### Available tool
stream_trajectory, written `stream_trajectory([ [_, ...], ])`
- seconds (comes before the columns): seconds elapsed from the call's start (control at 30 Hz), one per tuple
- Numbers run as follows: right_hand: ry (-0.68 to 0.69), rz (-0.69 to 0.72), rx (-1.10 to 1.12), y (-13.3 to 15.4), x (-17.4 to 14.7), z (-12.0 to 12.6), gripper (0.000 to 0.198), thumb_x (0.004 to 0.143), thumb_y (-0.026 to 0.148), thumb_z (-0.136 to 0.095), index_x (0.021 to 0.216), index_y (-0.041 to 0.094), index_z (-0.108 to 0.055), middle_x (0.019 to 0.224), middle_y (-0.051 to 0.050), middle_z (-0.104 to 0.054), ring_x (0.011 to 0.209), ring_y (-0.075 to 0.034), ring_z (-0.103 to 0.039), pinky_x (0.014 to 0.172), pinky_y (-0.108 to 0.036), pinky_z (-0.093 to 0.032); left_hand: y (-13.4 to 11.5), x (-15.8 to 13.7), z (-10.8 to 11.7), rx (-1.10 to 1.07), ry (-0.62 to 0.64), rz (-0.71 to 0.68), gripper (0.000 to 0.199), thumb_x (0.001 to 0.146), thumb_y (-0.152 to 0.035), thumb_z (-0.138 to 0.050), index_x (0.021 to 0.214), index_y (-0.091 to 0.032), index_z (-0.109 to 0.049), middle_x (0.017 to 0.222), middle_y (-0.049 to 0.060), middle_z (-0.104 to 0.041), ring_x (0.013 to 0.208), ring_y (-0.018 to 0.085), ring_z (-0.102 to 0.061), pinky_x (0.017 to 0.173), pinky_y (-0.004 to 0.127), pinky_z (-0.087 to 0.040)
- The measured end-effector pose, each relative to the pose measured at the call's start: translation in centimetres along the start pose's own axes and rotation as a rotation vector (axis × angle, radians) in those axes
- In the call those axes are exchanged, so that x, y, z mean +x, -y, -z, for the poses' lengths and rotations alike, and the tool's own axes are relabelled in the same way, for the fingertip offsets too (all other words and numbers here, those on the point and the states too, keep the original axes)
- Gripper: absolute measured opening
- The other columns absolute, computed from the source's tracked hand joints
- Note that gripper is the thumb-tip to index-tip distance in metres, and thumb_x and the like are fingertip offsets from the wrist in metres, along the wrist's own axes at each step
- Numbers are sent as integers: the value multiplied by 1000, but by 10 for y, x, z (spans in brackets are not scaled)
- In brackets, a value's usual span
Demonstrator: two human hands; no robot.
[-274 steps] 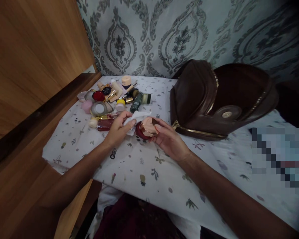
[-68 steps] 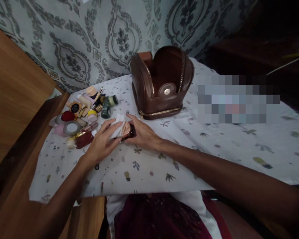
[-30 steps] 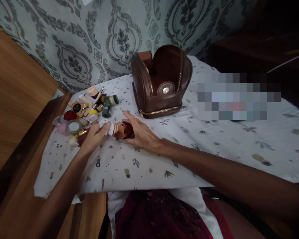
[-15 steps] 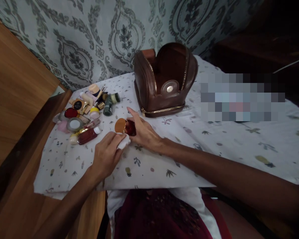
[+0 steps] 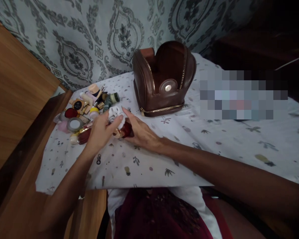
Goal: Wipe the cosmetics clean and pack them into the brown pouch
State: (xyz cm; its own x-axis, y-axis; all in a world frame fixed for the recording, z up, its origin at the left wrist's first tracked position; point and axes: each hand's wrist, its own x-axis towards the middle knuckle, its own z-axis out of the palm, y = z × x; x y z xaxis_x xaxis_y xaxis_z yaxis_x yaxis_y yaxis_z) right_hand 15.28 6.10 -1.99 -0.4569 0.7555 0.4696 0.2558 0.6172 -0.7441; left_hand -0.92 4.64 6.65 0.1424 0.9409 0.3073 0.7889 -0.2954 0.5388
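My left hand (image 5: 101, 131) grips a crumpled white cloth (image 5: 116, 117) and presses it over the gold cap of a dark red bottle (image 5: 127, 129). My right hand (image 5: 143, 134) is wrapped round the bottle's body from the right, keeping it tipped over with the cap toward the left. The cloth and fingers hide most of the cap. Just left of my hands lies a cluster of cosmetics, among them a dark green bottle (image 5: 106, 104), a round silver-rimmed jar (image 5: 75, 124) and a reddish bottle (image 5: 84, 136) partly behind my left hand.
A brown leather bag (image 5: 161, 83) stands unzipped behind my hands, near the patterned curtain (image 5: 124, 33). A printed white cloth (image 5: 149, 171) covers the table. Wooden furniture (image 5: 17, 66) borders the left side. A blurred-out patch (image 5: 241, 96) covers something at right.
My left hand has moved up with the white cloth, from the near side of the bottle onto its cap. My right hand still holds the bottle in nearly the same place.
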Motion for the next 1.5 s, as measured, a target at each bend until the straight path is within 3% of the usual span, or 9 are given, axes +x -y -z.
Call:
stream_trajectory([
  [0.17,9,62,-2,-4,1,0,100,77,20,-70,158,21,-12,131,-15,-60,122,-31,-57,103,-53,-47,35,4,-5,-388,-45,305,31,83,-47,-62,72,-19,-53,61,-4,-50,53,9,-42,49,21,-34],
  [0.23,20,73,-23,-4,1,1,92,78,21,-69,156,20,-19,134,-16,-59,124,-31,-55,102,-53,-47,40,-2,-8,-437,-92,340,32,83,-49,-62,75,-19,-53,60,-4,-49,52,9,-41,46,20,-32],
  [0.4,4,116,-56,-6,2,1,67,79,22,-69,141,21,-46,134,-13,-60,121,-30,-57,103,-52,-46,28,-25,-6,-312,-125,97,27,86,-46,-60,84,-19,-59,73,-1,-58,68,14,-53,63,24,-44],
  [0.63,15,-7,-105,-8,8,6,51,73,26,-73,122,17,-60,114,-12,-68,108,-31,-61,94,-48,-48,33,-42,-1,-28,39,-233,20,93,-33,-58,103,-18,-65,94,5,-67,87,18,-61,80,30,-46],
  [0.87,-62,13,-223,-6,8,4,63,75,43,-74,130,19,-55,116,-14,-60,109,-34,-52,95,-53,-45,44,-37,-5,-68,14,-125,22,94,-35,-55,105,-18,-62,97,4,-68,88,18,-61,79,28,-46],
  [1.1,-34,21,-269,-6,11,5,53,83,38,-68,131,19,-58,107,-12,-56,103,-32,-52,93,-51,-47,57,-36,-21,-276,-61,43,25,91,-40,-55,102,-18,-58,85,0,-62,76,15,-55,69,24,-43],
  [1.27,-95,-80,-69,-5,11,6,47,82,41,-69,124,21,-62,102,-8,-57,98,-27,-56,89,-47,-49,62,-35,-22,-332,-63,78,25,88,-41,-56,98,-18,-59,81,-1,-60,74,15,-54,69,24,-42],
  [1.4,-75,-227,169,-4,6,6,60,87,52,-61,137,20,-52,104,-8,-59,94,-23,-59,85,-41,-52,59,-35,-19,-381,-81,81,26,87,-41,-57,99,-18,-60,83,0,-63,76,15,-56,70,24,-44],
  [1.5,-3,-219,195,-2,4,7,67,89,55,-58,144,19,-47,104,-8,-60,94,-23,-59,85,-41,-52,58,-37,-17,-404,-84,61,25,88,-40,-58,99,-17,-62,84,1,-65,77,16,-57,72,25,-45],
])
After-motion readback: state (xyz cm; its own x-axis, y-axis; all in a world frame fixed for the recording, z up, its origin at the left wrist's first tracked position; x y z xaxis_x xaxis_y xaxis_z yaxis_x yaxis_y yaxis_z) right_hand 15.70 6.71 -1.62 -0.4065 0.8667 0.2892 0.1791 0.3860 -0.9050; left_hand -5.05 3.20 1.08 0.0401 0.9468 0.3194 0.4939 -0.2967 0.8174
